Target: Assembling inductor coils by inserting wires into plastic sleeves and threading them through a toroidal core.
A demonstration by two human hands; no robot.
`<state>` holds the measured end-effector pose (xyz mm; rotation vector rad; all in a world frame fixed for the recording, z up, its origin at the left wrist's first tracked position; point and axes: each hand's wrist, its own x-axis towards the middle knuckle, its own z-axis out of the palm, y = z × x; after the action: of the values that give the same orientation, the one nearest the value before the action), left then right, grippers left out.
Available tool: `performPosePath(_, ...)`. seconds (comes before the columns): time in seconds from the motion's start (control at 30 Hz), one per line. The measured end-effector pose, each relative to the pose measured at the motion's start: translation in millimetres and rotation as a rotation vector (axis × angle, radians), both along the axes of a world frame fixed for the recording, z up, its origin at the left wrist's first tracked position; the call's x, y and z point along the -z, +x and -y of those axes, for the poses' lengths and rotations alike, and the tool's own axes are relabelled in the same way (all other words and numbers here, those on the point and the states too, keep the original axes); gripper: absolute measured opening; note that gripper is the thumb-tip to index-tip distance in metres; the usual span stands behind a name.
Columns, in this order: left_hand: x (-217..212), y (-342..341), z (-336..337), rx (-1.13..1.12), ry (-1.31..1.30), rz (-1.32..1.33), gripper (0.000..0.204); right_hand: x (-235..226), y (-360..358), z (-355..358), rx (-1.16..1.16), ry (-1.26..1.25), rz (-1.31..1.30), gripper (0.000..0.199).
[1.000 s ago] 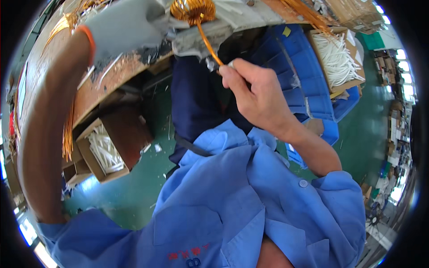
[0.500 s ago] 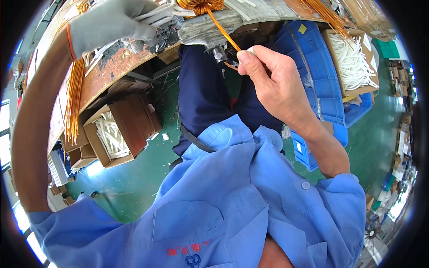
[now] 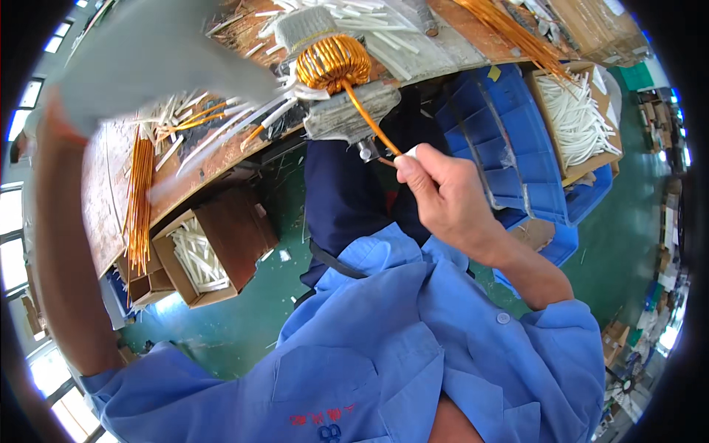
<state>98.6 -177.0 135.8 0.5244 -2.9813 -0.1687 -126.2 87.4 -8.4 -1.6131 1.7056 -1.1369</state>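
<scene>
A ring-shaped coil of shiny copper-coloured wire (image 3: 334, 62) sits at the bench edge, by a worn grey block (image 3: 351, 114). One thick wire end (image 3: 371, 128) runs from it toward me, and my bare right hand (image 3: 452, 203) is closed on that end between thumb and fingers. A bit of white shows at those fingertips. To the left of the coil, my left hand (image 3: 166, 70) in a grey glove hangs over the bench, smeared by motion with its fingers unclear. White strips (image 3: 273, 111), some blurred, lie between the glove and the coil.
Bundles of straight copper-coloured wire lie at the bench's left (image 3: 139, 203) and far right (image 3: 517, 28). Cardboard boxes of white strips stand below left (image 3: 235, 255) and at right (image 3: 611, 159). Blue plastic crates (image 3: 543, 159) stand right of my legs.
The view has shifted, bringing the whole coil into sight. My gloved left hand has moved farther over the bench and is now blurred. My right hand keeps its hold on the wire end.
</scene>
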Motion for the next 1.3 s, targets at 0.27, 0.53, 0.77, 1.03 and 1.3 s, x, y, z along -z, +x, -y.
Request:
performPosePath(0.27,118.3,-34.6,-72.6,-0.238,0.238,-0.600,0.090,-40.3,38.2,5.1,-0.328,-0.208,-0.820,0.020)
performPosePath(0.53,142.6,-40.0,-75.6,-0.244,0.670,-1.035,0.060,-135.8,66.1,148.7,-0.714,-0.338,-0.871,0.016)
performPosePath(0.77,155.7,-37.8,-54.4,-0.186,0.694,-0.917,0.073,-66.0,-49.6,273.0,-0.692,0.245,-0.299,0.031)
performPosePath(1.03,137.5,-31.2,-54.2,-0.169,0.796,-0.853,0.064,-48.5,-59.0,244.9,-0.585,0.207,-0.006,0.033)
performPosePath(1.3,140.9,-30.9,-56.3,-0.205,0.812,-0.835,0.061,29.2,-213.7,98.6,-0.011,0.104,-0.162,0.020)
